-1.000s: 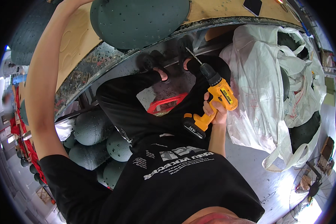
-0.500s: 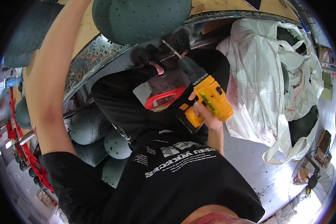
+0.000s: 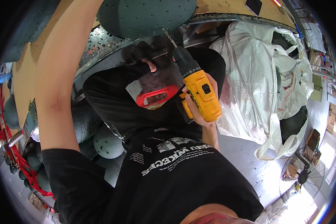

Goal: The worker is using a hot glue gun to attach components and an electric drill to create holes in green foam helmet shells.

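Note:
My right hand (image 3: 196, 115) is closed around the grip of a yellow-and-black cordless drill (image 3: 203, 93). From its black chuck a long twist drill bit (image 3: 169, 38) points up and slightly left. The bit's tip is at the lower edge of a dark green, rounded piece (image 3: 147, 16) dotted with small holes; whether it touches cannot be made out. My left forearm (image 3: 58, 86) stretches up past that piece and leaves the top of the picture, so the left hand is out of sight.
A worktable with a worn dark edge (image 3: 227, 17) curves across the top, with a phone (image 3: 253, 6) on it. At right stand a large white woven sack (image 3: 246, 82) and a fan (image 3: 301, 177). More green rounded pieces (image 3: 107, 143) lie at left. A red slotted piece (image 3: 158, 96) is between my legs.
The drill has tilted more upright, and its bit has risen to the green piece's lower edge. The view has shifted slightly, bringing the phone further into sight.

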Demonstrator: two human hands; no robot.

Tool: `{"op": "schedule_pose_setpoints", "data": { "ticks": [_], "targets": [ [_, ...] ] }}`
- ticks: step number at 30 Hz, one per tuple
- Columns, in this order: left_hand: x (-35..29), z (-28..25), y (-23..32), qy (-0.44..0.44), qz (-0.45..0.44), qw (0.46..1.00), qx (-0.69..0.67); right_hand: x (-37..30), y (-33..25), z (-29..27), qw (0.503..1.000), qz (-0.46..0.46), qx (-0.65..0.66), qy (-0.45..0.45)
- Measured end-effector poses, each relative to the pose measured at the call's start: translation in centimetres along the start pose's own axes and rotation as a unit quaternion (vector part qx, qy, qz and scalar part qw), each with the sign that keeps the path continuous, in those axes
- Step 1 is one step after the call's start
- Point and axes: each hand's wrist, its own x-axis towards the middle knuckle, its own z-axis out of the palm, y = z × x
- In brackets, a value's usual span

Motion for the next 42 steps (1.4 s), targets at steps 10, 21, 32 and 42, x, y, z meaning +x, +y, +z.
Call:
{"op": "schedule_pose_setpoints", "data": {
  "ticks": [10,21,32,42],
  "targets": [
    [0.4,0.3,-0.1,-0.002,0.011,1.000,0.013,-0.2,-0.2,0.6,0.995,0.051,0.072,0.043],
    [-1.0,-0.8,1.7,-0.021,-0.009,0.999,0.031,-0.1,-0.9,1.8,0.994,0.018,-0.087,0.056],
    [-0.2,0.0,0.8,-0.018,-0.005,0.999,0.034,1.4,-3.2,3.0,0.984,-0.002,-0.171,0.044],
    [0.3,-0.3,0.3,-0.008,-0.022,1.000,0.009,4.7,-2.5,2.9,0.980,-0.078,-0.179,0.034]
  ]
}}
